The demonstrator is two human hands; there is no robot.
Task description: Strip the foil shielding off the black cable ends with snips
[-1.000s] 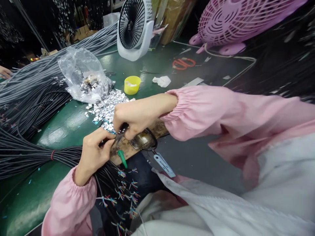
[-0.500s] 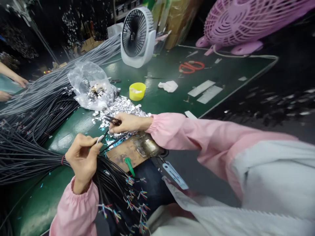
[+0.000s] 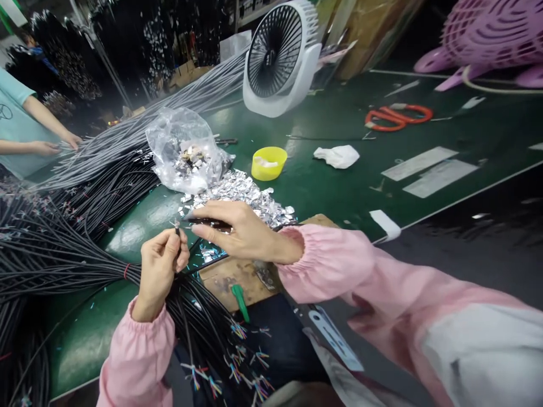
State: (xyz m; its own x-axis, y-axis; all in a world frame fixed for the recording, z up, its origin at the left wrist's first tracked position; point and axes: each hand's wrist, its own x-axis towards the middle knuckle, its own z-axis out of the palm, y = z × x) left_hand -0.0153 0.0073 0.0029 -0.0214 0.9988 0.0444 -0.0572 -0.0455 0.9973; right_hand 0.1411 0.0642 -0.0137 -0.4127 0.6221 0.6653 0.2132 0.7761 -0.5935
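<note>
My left hand (image 3: 163, 261) pinches the end of a black cable (image 3: 177, 237) between thumb and fingers. A short frayed silvery tip sticks up from that end. In my right hand (image 3: 241, 232) is a dark pliers-like tool (image 3: 214, 224), partly covered by the fingers, its front close to the cable tip. Whether the tool touches the cable, I cannot tell. Below my hands hangs a bundle of black cables (image 3: 199, 311) with stripped, multicoloured wire ends (image 3: 237, 367). A heap of silver foil scraps (image 3: 241, 192) lies just behind my right hand.
A worn wooden board (image 3: 220, 282) with a green piece (image 3: 240, 302) lies at the table's edge. Behind are a plastic bag (image 3: 178, 141), yellow cup (image 3: 275, 169), white fan (image 3: 275, 107), orange-handled scissors (image 3: 399, 117) and pink fan (image 3: 492, 34). A co-worker's hands (image 3: 63, 144) touch grey cables at far left.
My left hand has turned upward with the cable end, where silvery foil showed earlier. My right hand moved away with the tool, then back near the cable tip. The view has shifted left.
</note>
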